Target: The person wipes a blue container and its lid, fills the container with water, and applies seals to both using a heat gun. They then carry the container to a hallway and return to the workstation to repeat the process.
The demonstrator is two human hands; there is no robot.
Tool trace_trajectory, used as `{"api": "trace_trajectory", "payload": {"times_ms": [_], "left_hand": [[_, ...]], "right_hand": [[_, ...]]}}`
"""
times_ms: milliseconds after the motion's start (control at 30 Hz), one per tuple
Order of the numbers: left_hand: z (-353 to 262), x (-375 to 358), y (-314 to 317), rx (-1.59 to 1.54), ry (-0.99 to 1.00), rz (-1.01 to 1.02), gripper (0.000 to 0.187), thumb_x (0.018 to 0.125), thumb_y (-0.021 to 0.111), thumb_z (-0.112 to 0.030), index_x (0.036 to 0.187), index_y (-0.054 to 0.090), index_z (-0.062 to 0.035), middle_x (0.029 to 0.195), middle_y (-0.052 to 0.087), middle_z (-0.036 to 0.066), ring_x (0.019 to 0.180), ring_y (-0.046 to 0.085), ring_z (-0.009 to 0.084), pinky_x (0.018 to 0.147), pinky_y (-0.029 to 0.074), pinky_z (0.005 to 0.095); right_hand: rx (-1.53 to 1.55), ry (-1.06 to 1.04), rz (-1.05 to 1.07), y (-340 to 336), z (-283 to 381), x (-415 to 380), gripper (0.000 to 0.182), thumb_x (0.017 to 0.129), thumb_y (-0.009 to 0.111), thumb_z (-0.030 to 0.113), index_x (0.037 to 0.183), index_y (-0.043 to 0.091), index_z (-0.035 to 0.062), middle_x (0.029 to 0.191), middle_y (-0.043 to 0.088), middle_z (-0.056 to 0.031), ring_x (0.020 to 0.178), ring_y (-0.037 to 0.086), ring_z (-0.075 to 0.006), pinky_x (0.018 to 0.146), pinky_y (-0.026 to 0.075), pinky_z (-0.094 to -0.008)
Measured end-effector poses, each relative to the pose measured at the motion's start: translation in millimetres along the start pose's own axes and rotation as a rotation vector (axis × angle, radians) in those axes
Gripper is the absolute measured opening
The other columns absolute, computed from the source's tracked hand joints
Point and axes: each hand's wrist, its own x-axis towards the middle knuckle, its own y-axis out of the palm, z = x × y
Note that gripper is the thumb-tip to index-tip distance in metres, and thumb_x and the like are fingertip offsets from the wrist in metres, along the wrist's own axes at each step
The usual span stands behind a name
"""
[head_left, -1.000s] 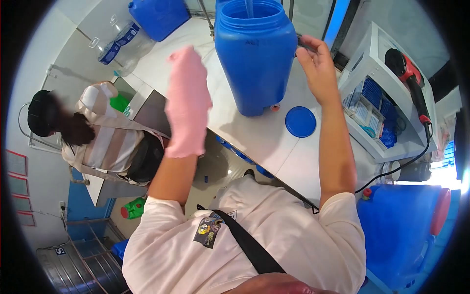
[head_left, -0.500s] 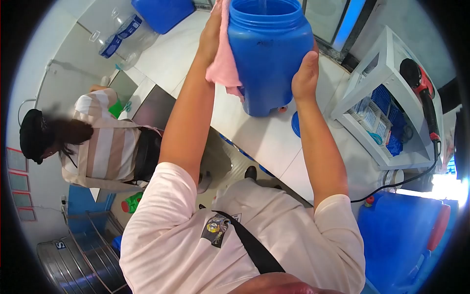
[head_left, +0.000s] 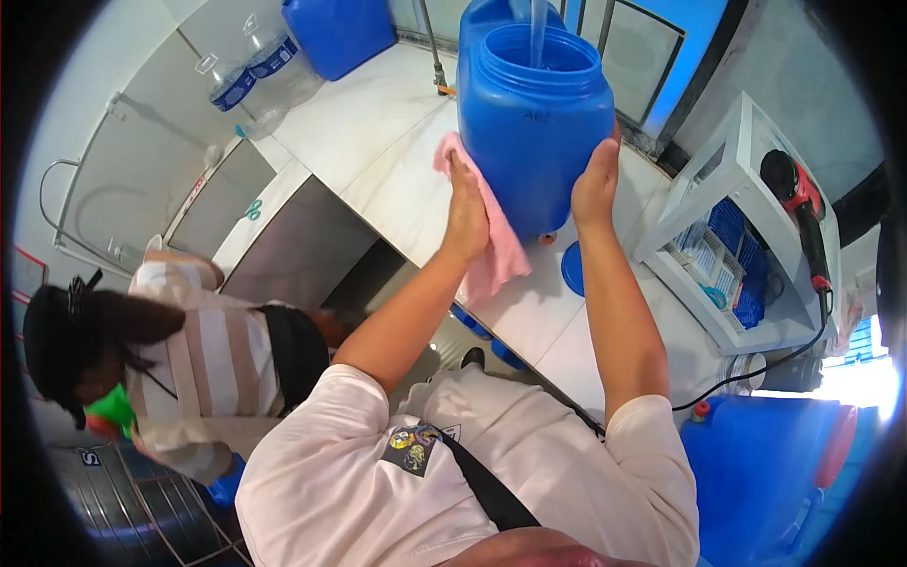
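Observation:
A large blue plastic container [head_left: 539, 142] stands on the white tiled counter, its wide round mouth uncovered. A stream of water [head_left: 539, 36] runs down into the mouth. My left hand [head_left: 467, 213] presses a pink cloth [head_left: 499, 248] against the container's left side, the fingers over the cloth. On the right side, my right hand [head_left: 595, 184] lies against the container wall, thumb up and the other fingers hidden behind it. A round blue lid [head_left: 573, 268] rests on the counter beside my right wrist.
At the left a person in a striped top [head_left: 222, 364] bends near a green object [head_left: 113, 408]. Clear bottles [head_left: 231, 85] stand at the back left. A white shelf [head_left: 732, 227] carries a red and black tool [head_left: 798, 194]. Blue jugs [head_left: 756, 472] are at lower right.
My left hand and the cloth have come down the container's left side toward me. The container appears lower in view, with more of its back showing. The other person has bent lower, with the green object.

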Motion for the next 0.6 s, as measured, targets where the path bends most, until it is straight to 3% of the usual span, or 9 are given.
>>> {"api": "trace_trajectory", "payload": {"times_ms": [100,300,500,600], "left_hand": [[-25,55,-7,-0.010,0.176,0.145,0.080,0.105,0.026,-0.059,0.159,0.010,-0.0023,0.163,0.021,0.015,0.149,0.022,0.0263,0.122,0.017,0.0380],[-49,187,-18,-0.111,0.148,0.600,0.065,0.108,0.030,-0.046,0.152,0.029,0.0020,0.154,0.036,0.016,0.142,0.034,0.0256,0.118,0.025,0.0347],[-51,293,4,0.426,0.457,0.478,0.057,0.107,0.039,-0.043,0.139,0.047,0.0023,0.139,0.053,0.015,0.127,0.049,0.0233,0.111,0.036,0.0333],[-45,321,15,0.788,0.865,0.330,0.054,0.106,0.044,-0.042,0.133,0.056,0.0025,0.131,0.061,0.014,0.120,0.057,0.0222,0.107,0.041,0.0326]], "right_hand": [[0.003,0.001,-0.001,0,-2,0,0.076,0.104,0.028,0.061,0.147,0.040,-0.0013,0.143,0.050,-0.0137,0.132,0.048,-0.0237,0.112,0.035,-0.0365],[0.006,-0.009,-0.006,1,-9,3,0.077,0.104,0.028,0.061,0.147,0.039,-0.0022,0.143,0.050,-0.0142,0.132,0.048,-0.0240,0.112,0.035,-0.0368],[0.016,-0.032,-0.010,1,-16,3,0.078,0.104,0.028,0.061,0.147,0.038,-0.0031,0.143,0.050,-0.0147,0.132,0.048,-0.0243,0.112,0.035,-0.0370],[0.016,-0.043,-0.010,1,-20,1,0.078,0.104,0.028,0.061,0.147,0.037,-0.0036,0.143,0.050,-0.0150,0.132,0.047,-0.0244,0.112,0.035,-0.0372]]}}
